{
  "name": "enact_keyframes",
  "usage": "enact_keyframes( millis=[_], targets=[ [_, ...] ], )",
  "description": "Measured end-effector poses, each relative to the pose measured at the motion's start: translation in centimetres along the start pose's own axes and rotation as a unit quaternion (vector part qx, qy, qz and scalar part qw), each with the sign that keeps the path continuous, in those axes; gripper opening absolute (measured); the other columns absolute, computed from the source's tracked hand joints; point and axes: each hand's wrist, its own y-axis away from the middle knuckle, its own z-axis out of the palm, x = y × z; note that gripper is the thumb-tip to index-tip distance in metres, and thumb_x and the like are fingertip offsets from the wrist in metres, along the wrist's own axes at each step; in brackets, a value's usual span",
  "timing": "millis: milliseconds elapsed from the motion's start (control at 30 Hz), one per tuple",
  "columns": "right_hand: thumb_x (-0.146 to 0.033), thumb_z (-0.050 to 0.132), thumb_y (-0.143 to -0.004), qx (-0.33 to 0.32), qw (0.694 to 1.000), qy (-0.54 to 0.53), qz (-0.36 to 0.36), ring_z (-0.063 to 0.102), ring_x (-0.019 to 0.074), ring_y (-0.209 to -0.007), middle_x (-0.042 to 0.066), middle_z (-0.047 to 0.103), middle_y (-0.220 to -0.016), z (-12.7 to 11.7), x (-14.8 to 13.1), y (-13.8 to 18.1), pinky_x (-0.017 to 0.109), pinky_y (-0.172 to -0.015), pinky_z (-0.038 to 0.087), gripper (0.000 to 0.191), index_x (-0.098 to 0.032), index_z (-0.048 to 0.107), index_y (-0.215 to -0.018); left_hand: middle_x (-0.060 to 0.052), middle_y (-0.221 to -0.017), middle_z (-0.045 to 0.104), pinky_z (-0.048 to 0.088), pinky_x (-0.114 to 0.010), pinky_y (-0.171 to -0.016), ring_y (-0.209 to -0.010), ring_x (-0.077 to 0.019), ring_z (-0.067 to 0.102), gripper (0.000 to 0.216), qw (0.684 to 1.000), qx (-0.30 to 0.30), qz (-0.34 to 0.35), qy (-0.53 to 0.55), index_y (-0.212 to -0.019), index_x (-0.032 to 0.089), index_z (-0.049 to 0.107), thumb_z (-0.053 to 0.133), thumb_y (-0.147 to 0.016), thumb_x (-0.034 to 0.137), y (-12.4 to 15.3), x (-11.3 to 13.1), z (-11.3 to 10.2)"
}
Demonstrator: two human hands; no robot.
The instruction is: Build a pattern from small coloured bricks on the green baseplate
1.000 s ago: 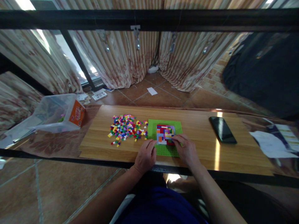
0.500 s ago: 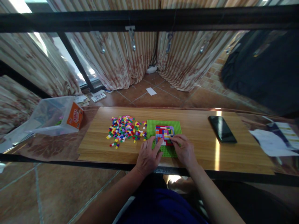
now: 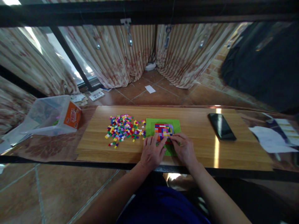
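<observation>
Wooden table (image 3: pixel 198 152): carries the work; loose bricks to the left, baseplate near the middle, a dark phone (image 3: pixel 221 127) well apart to the right.

Clear plastic box (image 3: pixel 50 118): beside the wooden top at far left, orange label on its end; a little colour shows through the wall, too blurred to name.

Loose bricks (image 3: pixel 121 127): a broad, mixed-colour scatter, its near edge reaching the baseplate; by its look, plenty is left unplaced.

Green baseplate (image 3: pixel 150 123): flat on the table before the person, studs bare around the brick patch on the sides that show.

Left hand (image 3: pixel 153 152): palm down, fingers a little spread, over the near left part of the patch and seemingly touching it.

Right hand (image 3: pixel 185 150): thumb and forefinger drawn together at the patch's right edge; cannot tell whether a brick is between them.

Brick patch (image 3: pixel 163 127): on the baseplate, many small bricks packed close, red strongest at the far left; that much is done. Fingers hide the near part, so whether gaps remain there cannot be told.
</observation>
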Motion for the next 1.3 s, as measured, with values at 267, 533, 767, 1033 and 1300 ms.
enact_keyframes(
  millis=[267,533,767,1033,1300],
  targets=[
    [-0.043,0.062,-0.086,0.052,0.983,-0.133,0.119,0.069,0.0211,-0.089,0.008,0.075,-0.096,-0.2,0.5,0.0,0.038,-0.084,0.056,0.027,-0.021,0.077,-0.091,-0.014,-0.145,0.044,0.042,-0.053,-0.098,-0.116,-0.0323,0.048,0.051,1.000,-0.003,-0.005,-0.009,-0.143,0.029,0.051,0.056,-0.092,0.034,-0.1,0.2,-0.1],
    [-0.057,0.066,-0.079,0.097,0.966,-0.106,0.215,0.067,0.0222,-0.078,0.013,0.074,-0.091,1.1,0.2,-0.4,0.038,-0.073,0.055,0.048,-0.014,0.071,-0.100,-0.013,-0.146,0.042,0.042,-0.054,-0.100,-0.118,-0.0322,0.047,0.052,1.000,-0.001,-0.004,-0.023,-0.143,0.029,0.050,0.056,-0.091,0.034,0.0,0.2,0.1],
    [-0.058,0.058,-0.085,0.081,0.979,-0.058,0.176,0.064,0.0211,-0.077,0.012,0.071,-0.090,1.6,0.1,0.0,0.038,-0.075,0.051,0.045,-0.016,0.069,-0.094,-0.013,-0.144,0.043,0.041,-0.053,-0.099,-0.117,-0.0317,0.047,0.052,1.000,-0.008,0.001,-0.007,-0.144,0.029,0.049,0.053,-0.092,0.034,0.1,0.1,0.2],
    [-0.061,0.063,-0.078,0.039,0.980,-0.072,0.179,0.066,0.0232,-0.075,0.011,0.074,-0.085,0.7,1.1,-0.4,0.038,-0.072,0.051,0.047,-0.016,0.073,-0.086,-0.012,-0.143,0.046,0.039,-0.055,-0.103,-0.118,-0.0301,0.048,0.048,1.000,0.015,-0.014,-0.023,-0.139,0.029,0.053,0.057,-0.091,0.035,0.1,0.6,-0.1],
    [-0.052,0.056,-0.087,0.105,0.984,-0.054,0.132,0.066,0.0231,-0.074,0.011,0.073,-0.083,0.0,-1.6,-0.2,0.036,-0.068,0.051,0.039,-0.016,0.071,-0.092,-0.013,-0.148,0.046,0.023,-0.061,-0.116,-0.130,-0.0297,0.048,0.052,0.997,0.070,-0.013,0.006,-0.146,0.028,0.045,0.051,-0.095,0.037,3.0,-0.4,-2.6]
  ],
)
